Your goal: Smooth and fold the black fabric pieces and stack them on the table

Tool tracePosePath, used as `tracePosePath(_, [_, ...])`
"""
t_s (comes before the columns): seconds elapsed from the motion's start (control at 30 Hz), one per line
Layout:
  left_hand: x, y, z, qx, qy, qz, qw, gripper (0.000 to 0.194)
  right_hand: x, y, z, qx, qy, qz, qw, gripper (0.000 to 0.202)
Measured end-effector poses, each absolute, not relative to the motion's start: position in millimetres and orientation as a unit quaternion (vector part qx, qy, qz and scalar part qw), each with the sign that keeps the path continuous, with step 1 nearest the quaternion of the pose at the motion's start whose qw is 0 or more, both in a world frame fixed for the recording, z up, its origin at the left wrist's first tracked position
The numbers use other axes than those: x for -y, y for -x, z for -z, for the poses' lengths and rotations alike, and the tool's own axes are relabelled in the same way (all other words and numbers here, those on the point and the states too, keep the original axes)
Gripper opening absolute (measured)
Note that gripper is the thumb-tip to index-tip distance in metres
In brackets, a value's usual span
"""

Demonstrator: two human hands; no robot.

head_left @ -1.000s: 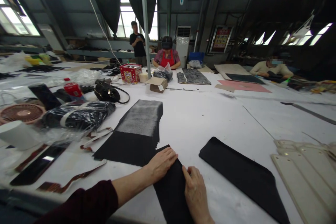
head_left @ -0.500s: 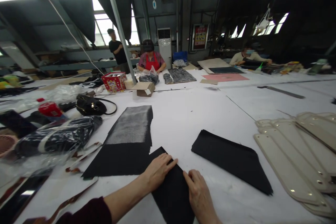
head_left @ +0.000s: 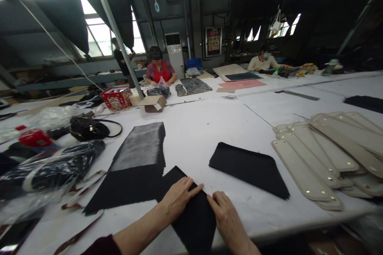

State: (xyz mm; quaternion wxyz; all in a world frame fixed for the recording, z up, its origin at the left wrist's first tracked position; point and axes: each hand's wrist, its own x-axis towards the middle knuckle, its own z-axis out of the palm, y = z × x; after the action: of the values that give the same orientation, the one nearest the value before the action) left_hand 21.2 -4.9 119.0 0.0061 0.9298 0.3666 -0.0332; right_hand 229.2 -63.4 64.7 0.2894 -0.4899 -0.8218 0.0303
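A black fabric piece (head_left: 196, 223) lies at the table's near edge, folded or stacked; which of the two I cannot tell. My left hand (head_left: 178, 199) rests on top of it, fingers stretched out across the cloth. At its right edge is my right hand (head_left: 226, 215), with the thumb and curled fingers closed on the border. Just left, a spread of black pieces (head_left: 125, 187), greyish and coated-looking in its far half, reaches under the held piece. To the right sits a neat black fabric stack (head_left: 248, 169).
Beige panels with metal studs (head_left: 311, 171) overlap at the right. On the left are a plastic-wrapped bundle (head_left: 56, 163), a black handbag (head_left: 89, 127) and a red-capped bottle (head_left: 34, 137). A cardboard box (head_left: 153, 103) stands farther back. Several people are across the table.
The camera view has turned to the right, so the table's contents appear farther left. Both hands keep nearly the same places on the black fabric.
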Motion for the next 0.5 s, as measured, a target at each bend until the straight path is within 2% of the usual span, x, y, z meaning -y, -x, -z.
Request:
tracePosePath(0.17, [12.2,-26.9,-117.3,-0.365,-0.930,0.023,-0.026,0.061,68.8,-233.8,-64.9,0.820,0.493,-0.039,0.287,0.033])
tracePosePath(0.3, [16.5,-35.2,-117.9,-0.355,-0.935,0.015,-0.011,0.054,74.2,-237.3,-63.0,0.819,0.491,-0.029,0.294,0.030])
tracePosePath(0.5, [26.8,-40.9,-112.1,-0.354,-0.935,0.029,-0.007,0.066,82.8,-242.3,-66.4,0.815,0.504,0.035,0.286,0.035])
